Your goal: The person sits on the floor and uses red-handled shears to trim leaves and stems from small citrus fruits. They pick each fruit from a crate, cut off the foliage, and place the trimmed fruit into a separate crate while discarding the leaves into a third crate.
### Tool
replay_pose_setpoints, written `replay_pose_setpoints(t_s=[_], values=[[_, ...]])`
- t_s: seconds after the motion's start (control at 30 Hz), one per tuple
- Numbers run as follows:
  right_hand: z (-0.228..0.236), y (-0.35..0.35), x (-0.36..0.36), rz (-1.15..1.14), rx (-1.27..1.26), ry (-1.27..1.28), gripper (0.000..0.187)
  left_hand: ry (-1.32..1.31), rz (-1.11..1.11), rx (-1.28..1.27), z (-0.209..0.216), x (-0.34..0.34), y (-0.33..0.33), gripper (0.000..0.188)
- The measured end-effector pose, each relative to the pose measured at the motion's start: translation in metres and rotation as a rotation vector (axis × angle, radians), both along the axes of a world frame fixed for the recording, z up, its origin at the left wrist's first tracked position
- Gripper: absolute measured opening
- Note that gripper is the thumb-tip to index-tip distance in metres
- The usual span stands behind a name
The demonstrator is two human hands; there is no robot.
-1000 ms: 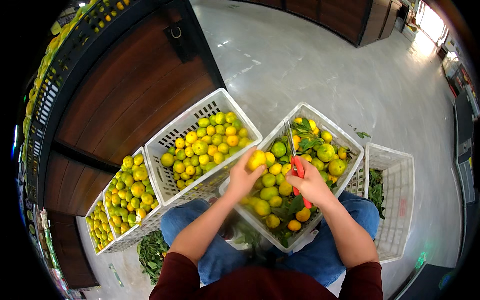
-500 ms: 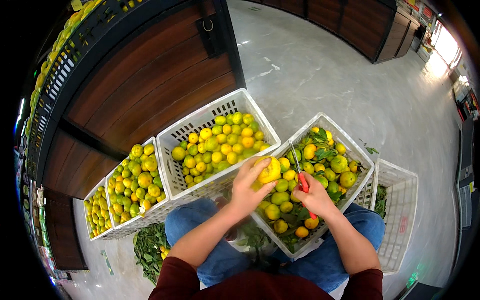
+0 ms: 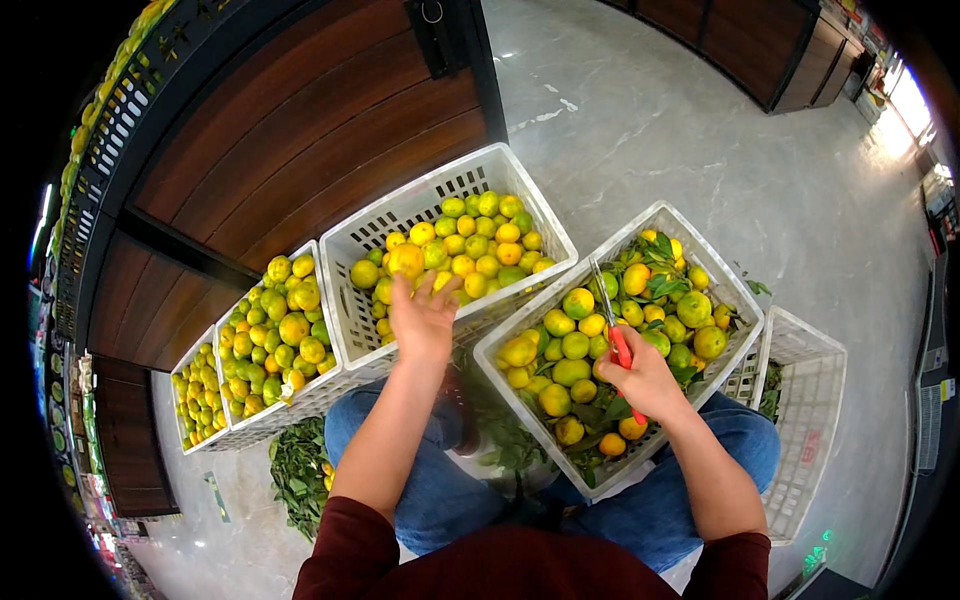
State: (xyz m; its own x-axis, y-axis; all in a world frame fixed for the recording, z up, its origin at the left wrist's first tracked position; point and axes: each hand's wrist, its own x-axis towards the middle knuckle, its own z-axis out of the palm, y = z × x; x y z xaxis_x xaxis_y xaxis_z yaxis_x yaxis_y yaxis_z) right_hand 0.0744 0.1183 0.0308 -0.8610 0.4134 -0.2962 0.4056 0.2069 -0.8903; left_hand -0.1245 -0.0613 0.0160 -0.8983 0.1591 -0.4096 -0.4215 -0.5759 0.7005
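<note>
Left hand (image 3: 424, 322): spread wide, yellow fruit (image 3: 407, 260) just beyond. Right hand (image 3: 640, 378): red-handled snips (image 3: 619, 344) gripped, blades (image 3: 602, 288) pointed forward, presumably for safety.

Through my feed, the left hand (image 3: 424, 320) has swung from the leafy fruit crate (image 3: 703, 252) to the slotted white crate (image 3: 420, 193); its fingers, earlier curled round a yellow-orange mandarin (image 3: 406, 260), now spread; the fruit shows just beyond them; my view shifts, putting the metal ring (image 3: 432, 12) higher.
</note>
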Motion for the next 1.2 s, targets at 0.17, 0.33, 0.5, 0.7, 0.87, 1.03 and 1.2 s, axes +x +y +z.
replay_pose_setpoints(t_s=[0.17,0.33,0.5,0.7,0.87,1.03,1.2], values=[[-0.001,0.0,0.0,-0.002,-0.009,0.001,0.032,1.007,-0.835,-1.077,-0.041,0.038,0.024,0.032],[0.005,0.002,0.003,-0.015,-0.003,-0.007,0.049,1.535,-1.226,-1.696,-0.098,0.059,0.026,0.043],[0.003,0.007,0.008,-0.039,0.003,-0.01,0.052,1.564,-1.214,-1.747,-0.123,0.055,0.029,0.039],[0.003,0.009,0.012,-0.066,0.044,0.025,0.052,1.266,-1.262,-1.589,-0.082,0.057,0.042,0.04],[-0.003,0.007,0.011,-0.016,0.167,0.07,0.045,0.946,-0.843,-1.065,-0.053,0.044,0.043,0.052],[-0.003,-0.004,0.01,0.091,0.37,0.12,0.046,0.668,-0.717,-0.675,-0.044,0.041,0.035,0.055],[0.0,-0.015,0.007,0.233,0.5,0.122,0.037,0.613,-0.679,-0.56,-0.033,0.047,0.03,0.051]])
